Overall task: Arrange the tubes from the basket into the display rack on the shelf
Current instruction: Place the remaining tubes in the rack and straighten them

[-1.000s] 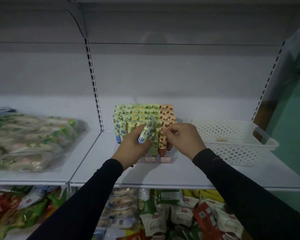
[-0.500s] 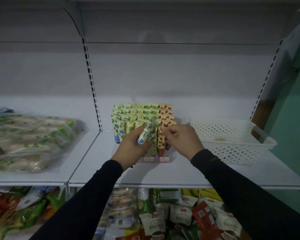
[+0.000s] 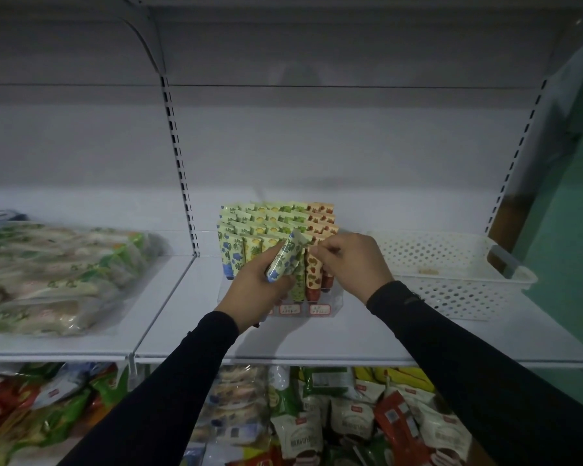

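Tubes (image 3: 276, 227) already fill most of the clear display rack (image 3: 330, 306), which stands on the shelf (image 3: 317, 341) midway along it, just left of the white basket (image 3: 451, 264); they stand upright in stepped rows, crimped ends up, green-printed columns to the left and red-printed ones to the right. One more, a blue-flowered tube (image 3: 285, 260), is held in front of the rack by the left hand (image 3: 260, 290), whose fingers and thumb curl round its lower, capped end. Its long axis leans: the cap sits low and toward the shelf's front edge, the crimped top points up and to the right, toward the rack's front row. The right hand (image 3: 350, 264) is at that top end, its fingertips (image 3: 320, 253) bunched together among the tops of the front-row tubes; whether they pinch the held tube's crimp or part the neighbours I cannot tell. The basket looks nearly empty, only a small speck on its floor, so this is likely the last tube. Judging by the colours, its column is at the rack's left, nearer the left hand, and the tube would need righting before it drops in.
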`<state>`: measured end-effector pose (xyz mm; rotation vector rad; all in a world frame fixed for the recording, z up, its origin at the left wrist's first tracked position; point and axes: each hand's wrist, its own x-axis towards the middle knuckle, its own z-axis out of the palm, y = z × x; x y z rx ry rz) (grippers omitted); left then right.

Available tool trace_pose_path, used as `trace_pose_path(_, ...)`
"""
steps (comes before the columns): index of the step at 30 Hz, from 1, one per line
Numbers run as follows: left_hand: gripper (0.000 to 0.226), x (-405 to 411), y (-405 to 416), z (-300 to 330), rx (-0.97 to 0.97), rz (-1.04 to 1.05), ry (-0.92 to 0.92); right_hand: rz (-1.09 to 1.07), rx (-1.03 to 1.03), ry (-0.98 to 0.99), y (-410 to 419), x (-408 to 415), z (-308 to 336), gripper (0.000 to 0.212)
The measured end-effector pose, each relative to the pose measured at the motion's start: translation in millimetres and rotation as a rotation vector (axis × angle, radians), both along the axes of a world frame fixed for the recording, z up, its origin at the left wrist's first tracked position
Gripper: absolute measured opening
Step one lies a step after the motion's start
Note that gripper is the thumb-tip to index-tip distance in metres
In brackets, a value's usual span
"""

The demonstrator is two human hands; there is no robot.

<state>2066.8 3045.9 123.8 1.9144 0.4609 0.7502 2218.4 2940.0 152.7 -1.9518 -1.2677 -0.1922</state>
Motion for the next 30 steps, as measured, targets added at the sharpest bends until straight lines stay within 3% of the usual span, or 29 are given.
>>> trace_pose_path(10,0.049,-1.6,-0.8,0.3,-0.019,-0.012,-0.014,0.022,0.037,0.050,-2.7,5.5,-6.1,0.028)
trace_pose_path(20,0.049,-0.2,-3.5,0.2,0.007,-0.020,-0.029,-0.074,0.049,-0.053,0.7,-2.2,-4.1,0.032)
trace_pose_path(26,0.053,-0.7,-5.8,1.4,0.005,-0.016,-0.021,-0.026,0.032,0.027,-2.9,-2.5,-2.5,0.029)
trace_pose_path(30,0.055,-2.5,-8.2,1.9,0.008,-0.029,-0.030,0.005,0.006,0.073,-3.9,-0.4,-6.0,0.043)
